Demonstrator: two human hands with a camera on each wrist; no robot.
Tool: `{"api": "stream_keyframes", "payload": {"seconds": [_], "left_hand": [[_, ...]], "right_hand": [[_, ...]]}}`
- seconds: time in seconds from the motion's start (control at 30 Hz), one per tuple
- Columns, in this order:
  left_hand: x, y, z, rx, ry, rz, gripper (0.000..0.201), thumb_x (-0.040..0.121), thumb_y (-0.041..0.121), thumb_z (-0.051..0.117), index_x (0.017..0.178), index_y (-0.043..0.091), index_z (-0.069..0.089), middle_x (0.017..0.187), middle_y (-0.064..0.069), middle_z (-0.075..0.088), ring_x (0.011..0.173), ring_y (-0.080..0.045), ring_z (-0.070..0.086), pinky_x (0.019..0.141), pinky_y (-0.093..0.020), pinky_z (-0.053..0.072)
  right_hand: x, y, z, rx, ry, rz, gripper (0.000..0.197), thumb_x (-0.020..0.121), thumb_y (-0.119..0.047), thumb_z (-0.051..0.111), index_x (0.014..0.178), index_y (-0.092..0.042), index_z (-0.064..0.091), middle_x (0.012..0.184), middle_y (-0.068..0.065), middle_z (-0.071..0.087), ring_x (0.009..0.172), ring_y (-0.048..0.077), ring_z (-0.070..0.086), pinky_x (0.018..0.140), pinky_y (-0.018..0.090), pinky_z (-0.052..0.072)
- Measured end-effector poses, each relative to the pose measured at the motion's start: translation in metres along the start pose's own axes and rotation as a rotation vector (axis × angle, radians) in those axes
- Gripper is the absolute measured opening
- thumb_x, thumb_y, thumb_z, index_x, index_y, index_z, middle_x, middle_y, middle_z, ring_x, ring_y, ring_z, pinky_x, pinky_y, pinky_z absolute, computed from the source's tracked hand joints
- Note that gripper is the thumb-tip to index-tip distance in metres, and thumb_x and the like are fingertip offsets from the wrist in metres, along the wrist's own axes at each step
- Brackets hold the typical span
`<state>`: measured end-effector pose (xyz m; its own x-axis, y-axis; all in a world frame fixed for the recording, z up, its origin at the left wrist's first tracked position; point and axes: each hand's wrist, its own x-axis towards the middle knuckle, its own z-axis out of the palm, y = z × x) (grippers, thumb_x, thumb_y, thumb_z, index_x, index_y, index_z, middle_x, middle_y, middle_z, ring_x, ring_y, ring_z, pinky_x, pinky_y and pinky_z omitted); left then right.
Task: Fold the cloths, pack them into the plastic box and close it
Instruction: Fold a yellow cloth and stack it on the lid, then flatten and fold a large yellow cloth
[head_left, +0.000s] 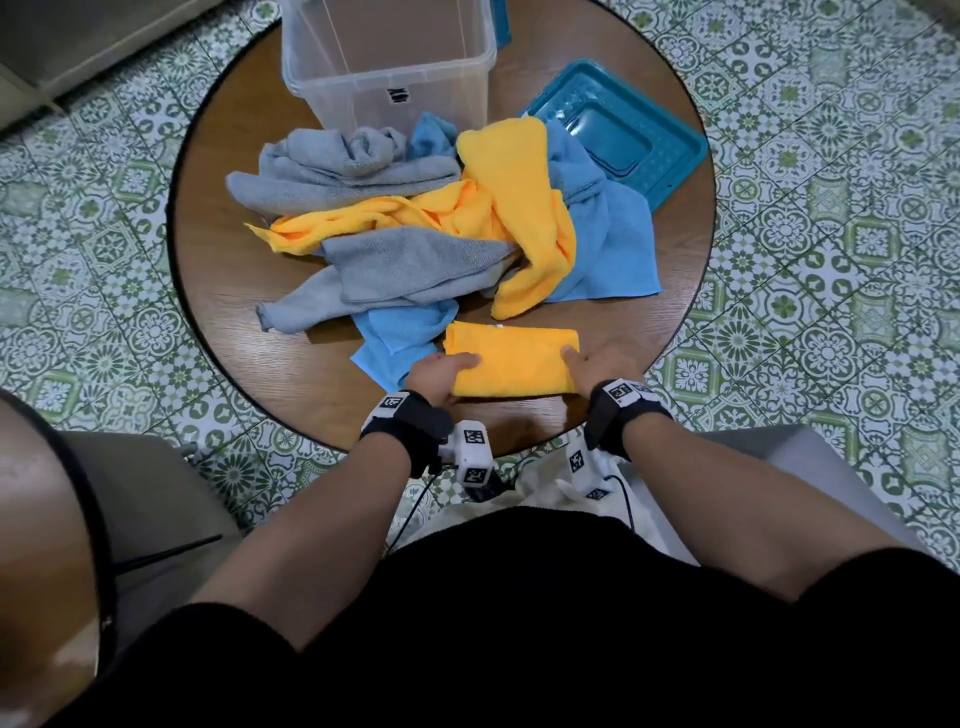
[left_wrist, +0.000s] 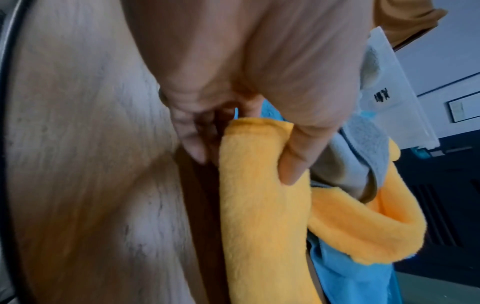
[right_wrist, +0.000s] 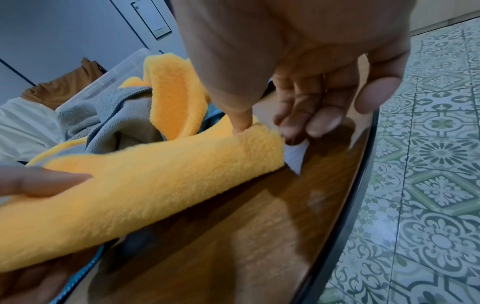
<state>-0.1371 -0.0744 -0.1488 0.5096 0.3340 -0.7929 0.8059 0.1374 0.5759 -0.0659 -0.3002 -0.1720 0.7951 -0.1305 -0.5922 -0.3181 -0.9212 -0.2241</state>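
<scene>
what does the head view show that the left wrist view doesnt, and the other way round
Only the head view shows the teal lid lying beside the open box, the whole round table and the right hand on the folded yellow cloth.

Only the left wrist view shows the left hand up close, its thumb on top of the cloth's end and fingers beneath.

Both show the folded yellow cloth, the loose pile of cloths and the clear plastic box.

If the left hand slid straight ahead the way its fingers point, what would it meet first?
The left hand grips the folded yellow cloth. Straight ahead lies the blue cloth, probably first, then the grey cloth; depth is unclear.
</scene>
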Motion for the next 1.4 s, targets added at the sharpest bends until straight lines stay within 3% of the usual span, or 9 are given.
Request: {"api": "stream_keyframes", "payload": {"seconds": [0.17, 0.27, 0.47, 0.53, 0.63, 0.83, 1.03, 1.2, 1.4], "left_hand": [[-0.029, 0.029, 0.001, 0.027, -0.197, 0.204, 0.027, 0.078, 0.016, 0.070, 0.103, 0.023, 0.061, 0.107, -0.003, 0.067, 0.104, -0.028, 0.062, 0.095, -0.045, 0.051], [-0.044, 0.059, 0.004, 0.232, -0.394, 0.301, 0.037, 0.068, 0.021, 0.069, 0.104, 0.027, 0.063, 0.109, -0.005, 0.070, 0.099, -0.023, 0.065, 0.089, -0.039, 0.052], [-0.048, 0.127, 0.019, 0.339, -0.547, 0.331, 0.069, 0.054, 0.020, 0.079, 0.117, -0.003, 0.061, 0.117, -0.022, 0.066, 0.108, -0.038, 0.063, 0.100, -0.049, 0.048], [-0.041, 0.148, 0.027, 0.318, -0.530, 0.321, 0.076, 0.057, 0.019, 0.081, 0.124, -0.006, 0.056, 0.124, -0.024, 0.064, 0.114, -0.040, 0.061, 0.103, -0.054, 0.046], [-0.032, 0.168, 0.042, 0.261, -0.452, 0.303, 0.060, 0.064, 0.024, 0.083, 0.115, 0.006, 0.058, 0.121, -0.020, 0.066, 0.110, -0.039, 0.064, 0.097, -0.059, 0.049], [0.001, 0.184, 0.086, 0.160, -0.301, 0.322, 0.046, 0.070, 0.036, 0.086, 0.106, 0.020, 0.062, 0.116, -0.013, 0.068, 0.101, -0.034, 0.068, 0.083, -0.058, 0.056], [0.041, 0.247, 0.134, 0.259, -0.197, 0.420, 0.043, 0.082, 0.038, 0.078, 0.114, 0.025, 0.053, 0.128, -0.005, 0.058, 0.109, -0.028, 0.062, 0.090, -0.050, 0.055], [0.082, 0.303, 0.178, 0.407, -0.054, 0.474, 0.052, 0.089, 0.046, 0.067, 0.131, 0.020, 0.051, 0.137, -0.003, 0.053, 0.120, -0.024, 0.055, 0.097, -0.036, 0.047], [0.113, 0.319, 0.212, 0.458, 0.075, 0.509, 0.084, 0.089, 0.052, 0.063, 0.153, 0.015, 0.023, 0.153, -0.012, 0.035, 0.138, -0.031, 0.038, 0.108, -0.043, 0.038]], "right_hand": [[-0.014, -0.016, -0.023, 0.048, 0.266, -0.303, 0.056, 0.071, -0.037, 0.064, 0.122, -0.025, 0.046, 0.116, 0.006, 0.060, 0.107, 0.030, 0.057, 0.092, 0.042, 0.046], [-0.026, -0.031, -0.037, 0.361, 0.015, -0.619, 0.069, 0.065, -0.033, 0.061, 0.134, -0.031, 0.048, 0.125, 0.000, 0.060, 0.116, 0.018, 0.056, 0.097, 0.034, 0.045], [-0.047, -0.041, -0.072, 0.936, -0.328, -0.416, 0.024, 0.092, -0.040, 0.059, 0.102, -0.018, 0.063, 0.098, -0.003, 0.066, 0.083, 0.003, 0.060, 0.074, 0.019, 0.047], [-0.043, -0.032, -0.080, 0.925, -0.322, -0.381, 0.031, 0.097, -0.051, 0.049, 0.113, -0.027, 0.060, 0.107, -0.011, 0.066, 0.098, 0.003, 0.062, 0.083, 0.015, 0.048], [-0.023, -0.016, -0.085, 0.810, -0.215, -0.363, 0.055, 0.088, -0.072, 0.044, 0.107, -0.025, 0.067, 0.117, -0.002, 0.069, 0.110, 0.016, 0.062, 0.101, 0.037, 0.046], [0.016, 0.013, -0.110, 0.605, -0.113, -0.335, 0.056, 0.093, -0.062, 0.049, 0.081, -0.008, 0.058, 0.077, 0.014, 0.061, 0.073, 0.024, 0.058, 0.068, 0.039, 0.044], [0.072, 0.020, -0.169, 0.716, -0.167, -0.267, 0.034, 0.096, -0.027, 0.062, 0.124, -0.007, 0.061, 0.108, 0.009, 0.067, 0.082, 0.014, 0.062, 0.058, 0.012, 0.049], [0.142, 0.004, -0.220, 0.830, -0.059, -0.219, 0.042, 0.085, -0.006, 0.067, 0.119, -0.023, 0.049, 0.118, 0.016, 0.060, 0.102, 0.030, 0.061, 0.077, 0.045, 0.057], [0.206, -0.013, -0.247, 0.753, 0.058, -0.127, 0.031, 0.090, -0.014, 0.064, 0.115, -0.022, 0.048, 0.112, 0.005, 0.059, 0.091, 0.022, 0.058, 0.079, 0.035, 0.047]]}}
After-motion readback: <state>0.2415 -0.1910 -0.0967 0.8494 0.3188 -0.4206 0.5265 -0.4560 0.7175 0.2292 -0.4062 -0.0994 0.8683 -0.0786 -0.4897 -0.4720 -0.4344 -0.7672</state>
